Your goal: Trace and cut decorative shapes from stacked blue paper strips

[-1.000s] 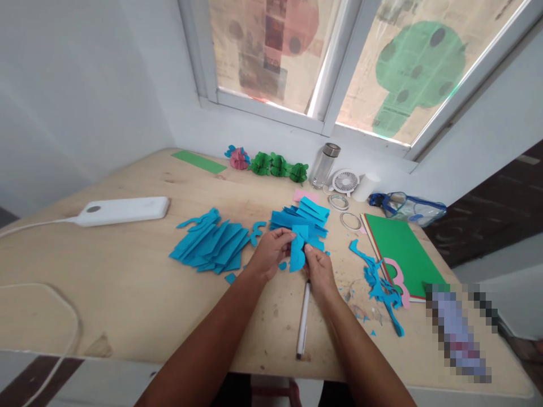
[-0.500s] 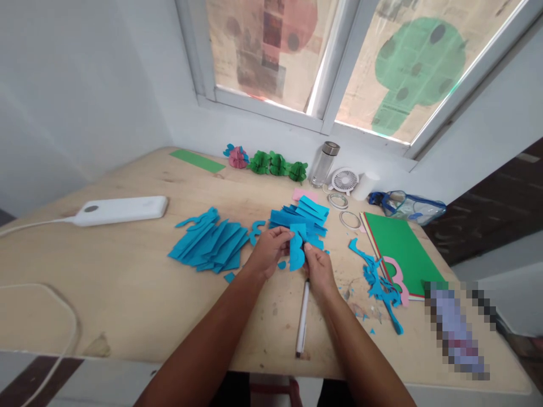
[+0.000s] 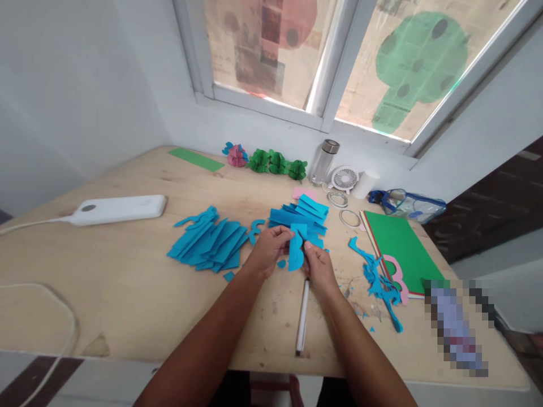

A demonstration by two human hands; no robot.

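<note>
White wall meeting a pale wooden table, with a paper-covered window above the far edge. Blue paper piece up between the two hands, near the table's middle, just in front of a blue paper pile. One side wavy, the other fairly straight.

Left hand pinched onto the straight side, thumb and fingers together near its upper part. Right hand closed up beside the wavy side, apparently on a dark tool, perhaps small scissors; mostly hidden, so not certain. White pen lies on the table just below the right hand.

Handling, by judgement: very light, thin and flexible, a little springy, not slippery; would crease or tear at the narrow parts. Best hold is a flat, gentle pinch on the straight side, fingertips off the wavy edge.

Left of the hands, blue folded papers; to the right, tangled blue scraps beside green sheets.

Containers: glass bottle upright by the wall, metal lid on, contents not readable. Clear pouch with blue trim lies at the far right; something pale inside, too blurred to name.
</note>
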